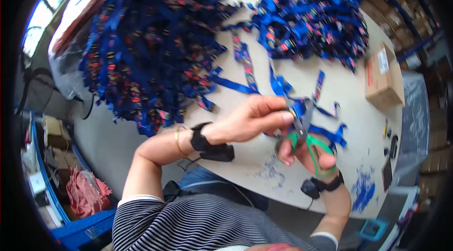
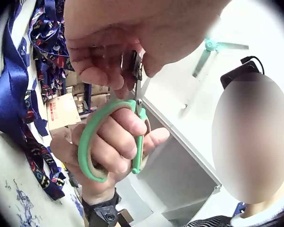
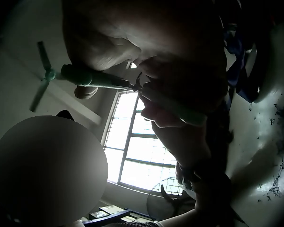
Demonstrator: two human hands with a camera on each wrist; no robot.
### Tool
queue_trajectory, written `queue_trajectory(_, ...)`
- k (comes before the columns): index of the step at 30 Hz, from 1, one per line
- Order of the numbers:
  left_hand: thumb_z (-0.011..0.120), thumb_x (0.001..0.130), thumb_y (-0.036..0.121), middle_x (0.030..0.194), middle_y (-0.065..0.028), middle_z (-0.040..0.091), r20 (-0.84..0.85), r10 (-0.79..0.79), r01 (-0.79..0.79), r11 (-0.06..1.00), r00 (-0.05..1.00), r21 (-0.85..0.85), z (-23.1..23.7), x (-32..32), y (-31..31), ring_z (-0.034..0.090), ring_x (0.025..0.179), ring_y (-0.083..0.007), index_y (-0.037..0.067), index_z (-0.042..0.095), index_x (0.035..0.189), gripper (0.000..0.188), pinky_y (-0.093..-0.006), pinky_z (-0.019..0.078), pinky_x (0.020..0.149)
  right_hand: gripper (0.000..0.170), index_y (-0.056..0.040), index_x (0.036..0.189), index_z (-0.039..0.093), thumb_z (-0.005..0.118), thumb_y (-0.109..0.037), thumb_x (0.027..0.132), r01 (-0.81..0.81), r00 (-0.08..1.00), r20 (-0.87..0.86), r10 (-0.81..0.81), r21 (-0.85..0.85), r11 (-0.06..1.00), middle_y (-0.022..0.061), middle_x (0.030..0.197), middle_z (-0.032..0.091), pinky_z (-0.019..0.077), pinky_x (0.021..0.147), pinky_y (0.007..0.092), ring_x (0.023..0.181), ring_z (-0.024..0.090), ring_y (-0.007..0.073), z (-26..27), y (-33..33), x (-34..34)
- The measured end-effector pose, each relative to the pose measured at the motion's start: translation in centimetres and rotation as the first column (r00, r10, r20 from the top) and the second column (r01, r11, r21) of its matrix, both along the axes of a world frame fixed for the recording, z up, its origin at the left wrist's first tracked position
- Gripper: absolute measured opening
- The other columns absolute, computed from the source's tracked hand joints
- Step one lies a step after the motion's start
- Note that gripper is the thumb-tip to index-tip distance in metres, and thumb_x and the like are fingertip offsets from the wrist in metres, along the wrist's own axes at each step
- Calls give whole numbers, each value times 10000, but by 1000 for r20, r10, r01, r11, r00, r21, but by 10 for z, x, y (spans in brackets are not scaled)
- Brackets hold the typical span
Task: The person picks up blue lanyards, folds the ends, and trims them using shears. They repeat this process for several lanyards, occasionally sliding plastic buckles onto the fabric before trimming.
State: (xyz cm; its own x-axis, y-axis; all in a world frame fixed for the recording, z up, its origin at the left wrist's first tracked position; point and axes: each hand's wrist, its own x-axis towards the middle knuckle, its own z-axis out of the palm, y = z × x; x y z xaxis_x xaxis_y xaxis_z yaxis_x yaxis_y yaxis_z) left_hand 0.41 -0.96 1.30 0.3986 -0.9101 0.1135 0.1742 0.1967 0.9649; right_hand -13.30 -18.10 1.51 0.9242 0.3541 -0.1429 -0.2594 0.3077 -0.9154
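Note:
Over the table, my left hand [image 1: 250,120] pinches the end of a blue printed ribbon [image 1: 299,108] between thumb and fingers. My right hand [image 1: 306,153] grips green-handled scissors [image 1: 321,149], its fingers through the loops. The blades point up and away from me and overlap the ribbon end, right by the left fingertips. In the left wrist view, the scissors [image 2: 86,146] stand just under the left hand [image 2: 104,56], where a small dark piece [image 2: 132,64] shows between the fingers. The right wrist view is dark, with the scissors handle [image 3: 92,77] at the right hand.
A big heap of blue printed ribbons [image 1: 151,43] covers the table's left, and another heap [image 1: 311,20] lies at the back. Loose ribbon strips [image 1: 243,57] lie between them. A cardboard box [image 1: 383,79] stands at the right edge. Blue scraps [image 1: 363,192] litter the front right.

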Motion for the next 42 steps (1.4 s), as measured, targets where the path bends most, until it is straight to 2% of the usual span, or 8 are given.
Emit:
queue_trajectory(2,518,968,187,732,7,593,-33,-2,2,1000,999,-4,-3,1,1,487,651,-35,12,589,914,197,-205,420,600,970,5,1006,533,614,-841,539,-26,999,-30,25,-46,999,26,867,497,376,708,265,776,472,118,4,2,2)
queue_trajectory(8,516,973,244,634,38,503,-32,-47,46,998,998,-37,-7,3,-2,439,580,-24,38,528,789,277,-200,366,529,738,7,942,562,712,-653,647,32,999,-30,-34,-55,998,35,822,507,380,708,265,758,493,128,-3,5,1)
queue_trajectory(19,542,961,215,639,35,515,-31,-7,6,1000,999,-14,-10,5,-2,461,587,-24,30,541,834,225,-197,376,536,880,-17,952,565,570,-826,605,15,1000,-9,-14,88,996,36,766,499,364,658,289,719,470,143,-12,6,1)
queue_trajectory(24,555,954,235,600,34,511,-67,-11,12,1000,998,27,-8,2,-5,436,541,-26,25,567,812,254,-204,345,488,953,-17,959,544,497,-887,572,-7,1000,8,7,29,1000,24,830,497,360,675,285,748,468,131,-6,5,1)
queue_trajectory(29,545,960,240,589,39,487,-57,-15,18,999,998,39,-9,-4,-5,422,544,-23,25,569,803,267,-206,330,492,1124,14,1080,549,412,-947,513,0,1000,25,0,7,1000,43,929,518,407,741,300,788,493,134,0,8,4)
queue_trajectory(36,569,944,181,674,-1,544,-110,1,-3,1000,994,-12,-12,-11,-4,414,541,-34,-6,574,839,214,-198,326,474,1083,-17,979,555,423,-959,463,-40,996,81,31,112,993,37,887,514,389,706,280,772,495,136,-9,6,2)
queue_trajectory(40,572,947,212,636,78,443,-124,-117,114,993,985,-30,-1,-11,1,343,564,-7,26,580,829,220,-200,274,480,1090,-15,945,550,449,-961,414,5,1000,26,-9,155,988,29,813,498,373,668,274,712,481,134,-7,6,-13)
queue_trajectory(42,598,929,249,622,54,443,-61,-165,167,986,984,22,1,-4,4,344,550,-20,21,596,804,260,-207,271,469,1079,-13,928,551,469,-956,409,17,1000,-25,-14,127,992,31,794,497,373,646,275,695,477,134,-1,7,-18)
